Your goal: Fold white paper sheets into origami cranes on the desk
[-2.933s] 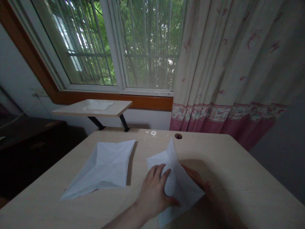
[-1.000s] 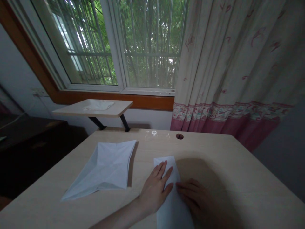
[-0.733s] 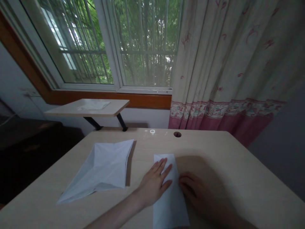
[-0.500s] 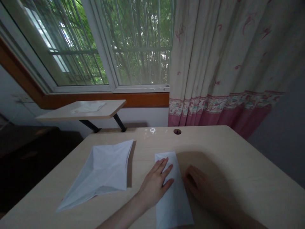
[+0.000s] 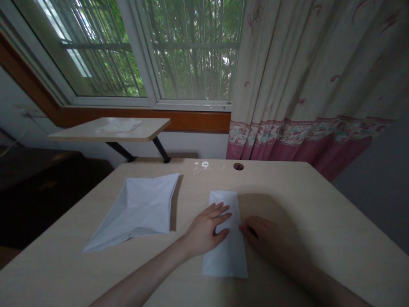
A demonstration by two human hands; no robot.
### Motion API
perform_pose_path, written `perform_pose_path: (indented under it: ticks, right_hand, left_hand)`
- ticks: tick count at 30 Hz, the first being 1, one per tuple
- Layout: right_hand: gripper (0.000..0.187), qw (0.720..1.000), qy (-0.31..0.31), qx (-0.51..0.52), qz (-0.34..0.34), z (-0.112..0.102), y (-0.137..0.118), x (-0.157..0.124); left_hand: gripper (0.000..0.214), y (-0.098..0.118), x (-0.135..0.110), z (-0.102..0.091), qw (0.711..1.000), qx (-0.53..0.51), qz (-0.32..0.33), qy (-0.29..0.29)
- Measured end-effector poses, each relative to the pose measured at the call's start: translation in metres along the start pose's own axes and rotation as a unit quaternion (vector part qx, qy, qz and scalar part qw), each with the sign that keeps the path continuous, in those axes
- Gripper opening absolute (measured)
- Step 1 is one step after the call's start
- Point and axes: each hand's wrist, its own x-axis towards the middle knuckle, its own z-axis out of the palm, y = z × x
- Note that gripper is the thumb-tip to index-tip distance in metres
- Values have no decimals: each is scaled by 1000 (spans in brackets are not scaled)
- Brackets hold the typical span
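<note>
A strip of folded white paper (image 5: 227, 258) lies lengthwise on the desk in front of me. My left hand (image 5: 209, 228) rests flat on its middle, fingers spread and stretched across the surface. Close against the paper's right edge is my right hand (image 5: 262, 234), its fingers curled in and the thumb side at the edge. Nothing shows inside that closed hand. Left of my hands sits a second piece of white paper (image 5: 148, 207), folded into an open shape with raised sides and a long point toward the lower left.
The pale wooden desk (image 5: 319, 221) has a round cable hole (image 5: 238, 166) near its back edge. At the back left, a small raised shelf (image 5: 143, 133) on black legs holds a thin whitish sheet (image 5: 123, 125). Behind stand a barred window and a patterned curtain (image 5: 255, 106).
My view has tilted down slightly. The lower end of the folded paper now shows fully, with my left hand still on it. My right hand has moved a little up along the paper's right edge.
</note>
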Motion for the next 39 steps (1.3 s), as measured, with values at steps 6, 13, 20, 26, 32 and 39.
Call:
perform_pose_path:
  ticks: [6, 13, 20, 26, 32, 39]
  right_hand:
    - [19, 999, -20, -7, -36, -4, -3, -3]
    - [21, 995, -28, 21, -91, -3, -2, -9]
    - [23, 990, -61, 29, -125, -8, -7, -13]
    - [22, 981, -101, 49, -156, -16, -8, -16]
    - [19, 976, -120, 61, -171, -18, -14, -21]
    - [18, 964, -161, 79, -197, -27, -24, -22]
  left_hand:
    - [45, -4, 3, -2, 1000, -16, -7, -15]
    - [45, -5, 2, -1, 1000, -21, -23, -1]
    - [40, -4, 2, 1, 999, -23, -28, 29]
    - [39, -4, 3, 2, 998, -30, -32, 38]
    - [39, -5, 3, 3, 998, -3, -38, 41]
    - [36, -5, 2, 3, 997, 15, -49, 60]
